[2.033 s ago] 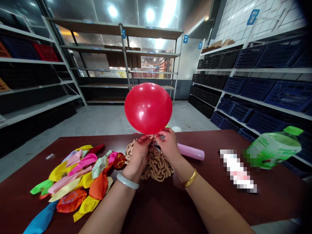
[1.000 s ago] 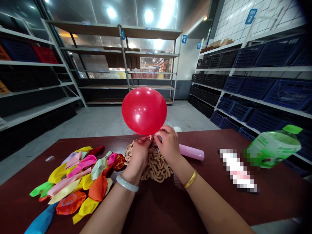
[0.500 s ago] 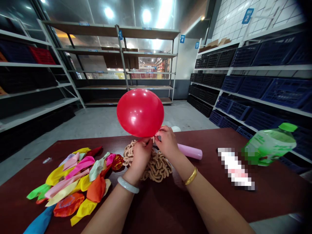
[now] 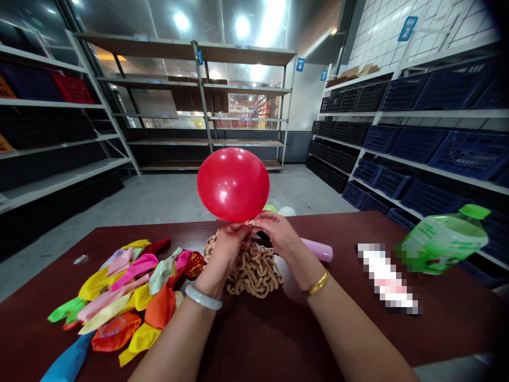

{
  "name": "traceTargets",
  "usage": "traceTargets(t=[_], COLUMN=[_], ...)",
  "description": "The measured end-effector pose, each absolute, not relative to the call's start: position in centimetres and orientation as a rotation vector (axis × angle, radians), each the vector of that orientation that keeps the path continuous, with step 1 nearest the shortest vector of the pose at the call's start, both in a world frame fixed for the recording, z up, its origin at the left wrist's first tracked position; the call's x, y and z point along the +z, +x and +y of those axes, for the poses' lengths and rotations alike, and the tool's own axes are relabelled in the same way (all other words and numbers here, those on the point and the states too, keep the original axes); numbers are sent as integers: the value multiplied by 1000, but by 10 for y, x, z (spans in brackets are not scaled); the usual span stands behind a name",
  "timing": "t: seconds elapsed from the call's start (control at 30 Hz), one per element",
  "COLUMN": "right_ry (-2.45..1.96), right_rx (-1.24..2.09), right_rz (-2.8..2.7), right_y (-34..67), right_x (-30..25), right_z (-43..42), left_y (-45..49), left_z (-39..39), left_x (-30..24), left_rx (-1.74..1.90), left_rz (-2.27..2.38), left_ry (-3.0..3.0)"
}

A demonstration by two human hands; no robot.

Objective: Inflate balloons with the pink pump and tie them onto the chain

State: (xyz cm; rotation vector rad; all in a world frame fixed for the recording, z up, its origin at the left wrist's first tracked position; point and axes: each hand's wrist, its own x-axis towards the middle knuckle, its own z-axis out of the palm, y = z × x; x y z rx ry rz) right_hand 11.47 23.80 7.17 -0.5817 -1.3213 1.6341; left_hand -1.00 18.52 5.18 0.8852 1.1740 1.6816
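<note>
Red balloon (image 4: 233, 184), glossy, taut, egg-round, held just above the pinch, neck pointing down, long axis roughly upright. Neck nipped between fingertips of left hand (image 4: 225, 249) and right hand (image 4: 280, 233), both pressed tight. Under the grip, beige ropy cord heap (image 4: 254, 273); left of it, limp flat balloons (image 4: 123, 286).

Both forearms are bare as far as the lower edge of the view. Behind the left hand (image 4: 225, 249), the wrist carries a smooth, thick, pale greenish-white bangle (image 4: 202, 298). At its 3 o'clock, behind the right hand (image 4: 280, 233), a slim, shiny gold bangle (image 4: 317, 284) circles the wrist.
</note>
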Motion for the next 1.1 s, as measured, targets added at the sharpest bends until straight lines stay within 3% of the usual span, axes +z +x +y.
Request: traceTargets(t=[0.23, 0.43, 0.7, 1.1], right_ry=[-622, -710, -846, -862], right_rx=[1582, 917, 415, 408], right_rz=[-1333, -1737, -1878, -1986], right_y=[124, 119, 115, 118], right_x=[80, 70, 76, 76], right_z=[243, 245, 223, 226], left_y=[-16, -14, -4, -7], left_z=[184, 184, 185, 182], left_x=[60, 59, 49, 57], left_rx=[1718, 1676, 1705, 1689], left_rz=[1040, 1037, 997, 924], left_ry=[733, 687, 751, 811])
